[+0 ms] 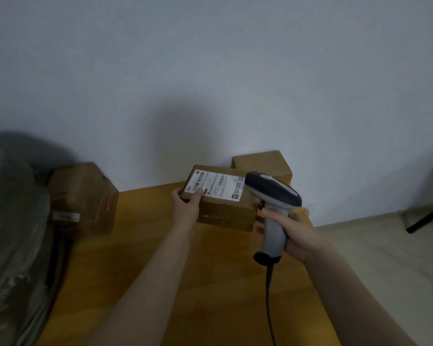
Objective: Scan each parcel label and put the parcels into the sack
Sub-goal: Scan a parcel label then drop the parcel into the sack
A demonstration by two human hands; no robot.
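Cardboard parcel (220, 206) on the wooden surface (148, 258), between both hands. I cannot tell whether it lies flat or is tipped slightly. Left hand (186, 204) grips the parcel's left end with its thumb on a corner of the label (214, 184), likely steadying the box and keeping the label face-up for a read. Right hand (293, 233) is wrapped round the handle of the barcode scanner (273, 193). The scanner's head is over the parcel's right end with its nose toward the label, so I judge a scan is about to happen. The parcel's long axis runs left-right and the label's long side follows it. Second parcel (263, 163) is just behind its right end, a third parcel (85, 196) well to its left, and the grey sack (13, 221) further left. Scanner cable (269, 295) drops nearer the viewer than the parcel.
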